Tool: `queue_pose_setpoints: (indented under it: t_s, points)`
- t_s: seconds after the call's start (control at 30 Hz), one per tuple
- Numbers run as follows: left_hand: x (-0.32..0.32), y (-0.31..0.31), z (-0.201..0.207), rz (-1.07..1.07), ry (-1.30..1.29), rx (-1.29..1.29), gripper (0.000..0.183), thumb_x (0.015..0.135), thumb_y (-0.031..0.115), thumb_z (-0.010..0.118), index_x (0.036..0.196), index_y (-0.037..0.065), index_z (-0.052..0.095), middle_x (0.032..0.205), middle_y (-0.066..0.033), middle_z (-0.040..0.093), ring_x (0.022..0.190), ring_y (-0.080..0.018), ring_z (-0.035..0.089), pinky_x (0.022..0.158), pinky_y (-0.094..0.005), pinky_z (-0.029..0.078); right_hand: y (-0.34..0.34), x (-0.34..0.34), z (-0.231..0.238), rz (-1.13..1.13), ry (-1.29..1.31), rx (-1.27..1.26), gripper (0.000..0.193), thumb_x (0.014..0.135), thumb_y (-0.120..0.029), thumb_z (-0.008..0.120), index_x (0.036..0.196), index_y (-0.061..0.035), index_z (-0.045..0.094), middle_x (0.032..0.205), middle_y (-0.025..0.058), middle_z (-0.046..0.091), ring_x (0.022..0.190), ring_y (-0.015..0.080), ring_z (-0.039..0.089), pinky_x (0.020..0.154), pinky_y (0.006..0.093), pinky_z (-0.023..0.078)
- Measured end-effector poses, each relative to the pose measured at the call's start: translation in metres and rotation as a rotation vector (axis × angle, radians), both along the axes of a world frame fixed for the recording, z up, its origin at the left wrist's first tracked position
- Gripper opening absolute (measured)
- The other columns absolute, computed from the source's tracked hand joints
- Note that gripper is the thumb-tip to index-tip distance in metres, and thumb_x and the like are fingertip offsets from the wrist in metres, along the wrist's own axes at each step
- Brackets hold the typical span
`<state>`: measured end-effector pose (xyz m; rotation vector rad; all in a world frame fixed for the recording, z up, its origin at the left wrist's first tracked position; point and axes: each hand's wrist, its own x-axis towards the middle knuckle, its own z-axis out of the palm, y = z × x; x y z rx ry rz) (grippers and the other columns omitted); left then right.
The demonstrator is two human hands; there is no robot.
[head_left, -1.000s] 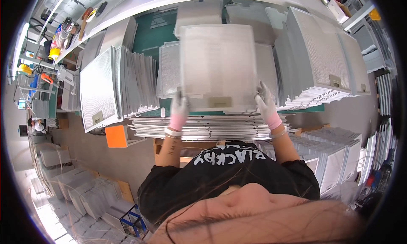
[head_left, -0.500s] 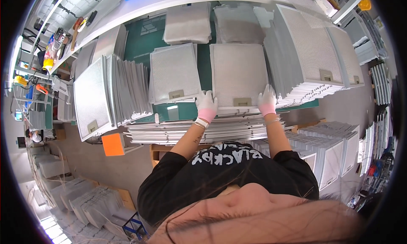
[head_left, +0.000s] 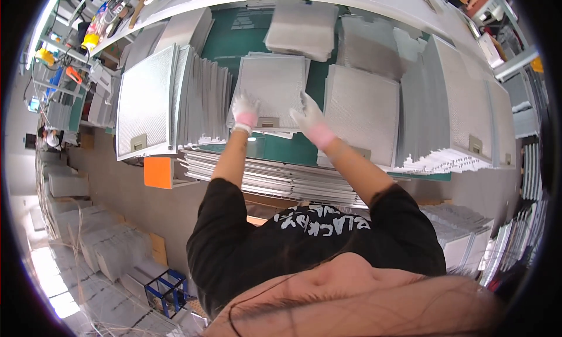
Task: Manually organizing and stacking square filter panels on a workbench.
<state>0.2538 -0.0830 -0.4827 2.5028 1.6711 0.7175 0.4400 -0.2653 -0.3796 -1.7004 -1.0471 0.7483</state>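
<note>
silver mesh everywhere on this green bench [head_left: 281, 152], and right in the middle lies the filter panel [head_left: 272, 88] both gloved hands are on. it sits flat on top of a low stack, small latch tab at its near edge, directly ahead of the person. left hand [head_left: 244, 110] is spread open, fingers pressed flat on the panel's lower left corner, nothing gripped. right hand [head_left: 310, 117] is open too, fingers fanned, resting at the panel's right edge, just beside the neighbouring flat stack [head_left: 362, 111]. so both hands are apart and flat, clamped on nothing.

to the left, a row of upright panels [head_left: 170, 105] stands on edge like files; to the right, another leaning row [head_left: 462, 111] fans out. more stacks lie further back [head_left: 301, 26], and a bundle of long metal strips [head_left: 275, 176] lies along the bench front, with an orange tag [head_left: 158, 172] beside it.

the step in hand looks like squaring this panel on its pile, palms patting it into line. by my reading the next move calls for fingers curling under the near edge either side of the latch, lifting level so the thin mesh doesn't flex or snag the stack beside it.
</note>
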Motion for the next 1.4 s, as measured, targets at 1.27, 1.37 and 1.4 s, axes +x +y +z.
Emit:
queue_pose_setpoints:
  t_s: [1.27,1.37,1.4]
  points:
    - [-0.084,-0.017,0.078,-0.146,-0.880,-1.068,0.049,0.111,0.027,0.046,0.152,0.000,0.046,0.151,-0.0148,0.055,0.134,-0.0239,0.057,0.115,-0.0341,0.043,0.044,0.035,0.043,-0.170,0.335,-0.335,0.104,0.079,-0.037,0.086,0.157,0.0047,0.032,0.148,0.0252,0.053,0.128,0.0365,0.061,0.105,0.0464,0.051]
    - [-0.076,-0.057,0.097,-0.142,-1.421,-1.237,0.049,0.113,0.028,0.042,0.151,-0.002,0.046,0.146,-0.0158,0.059,0.131,-0.0233,0.059,0.115,-0.0344,0.045,-0.034,0.039,0.085,-0.081,0.139,-0.053,0.105,0.078,-0.034,0.085,0.158,0.0040,0.030,0.149,0.0235,0.051,0.132,0.0326,0.056,0.108,0.0444,0.048]
    - [-0.073,-0.067,0.104,-0.214,-1.392,-1.232,0.050,0.113,0.028,0.043,0.151,-0.004,0.045,0.145,-0.0173,0.060,0.130,-0.0242,0.060,0.113,-0.0351,0.047,-0.060,0.042,0.095,-0.104,0.039,-0.025,0.105,0.078,-0.033,0.085,0.159,0.0036,0.029,0.149,0.0222,0.050,0.134,0.0301,0.054,0.110,0.0431,0.046]
